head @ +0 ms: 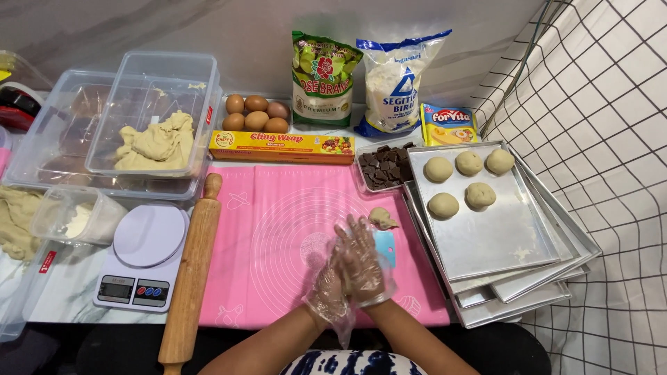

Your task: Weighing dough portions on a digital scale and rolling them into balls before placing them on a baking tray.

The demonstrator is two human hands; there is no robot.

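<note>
Both my hands wear thin clear plastic gloves and are pressed palm to palm over the pink silicone mat [278,229]. My right hand [361,260] lies on top with its fingers spread. My left hand [325,295] is underneath it. Anything between the palms is hidden. Just beyond my fingertips, a small lump of dough [382,219] sits on the mat. A light blue scraper [386,246] lies beside my right hand. To the right, several round dough balls [442,205] rest on the top metal tray [500,236].
A wooden rolling pin [191,271] and a white kitchen scale [142,257] lie left of the mat. Behind are a clear tub of dough [160,142], eggs [256,114], a cling-film box [281,147], chocolate pieces [385,167], two flour bags and a yellow packet. The trays are stacked.
</note>
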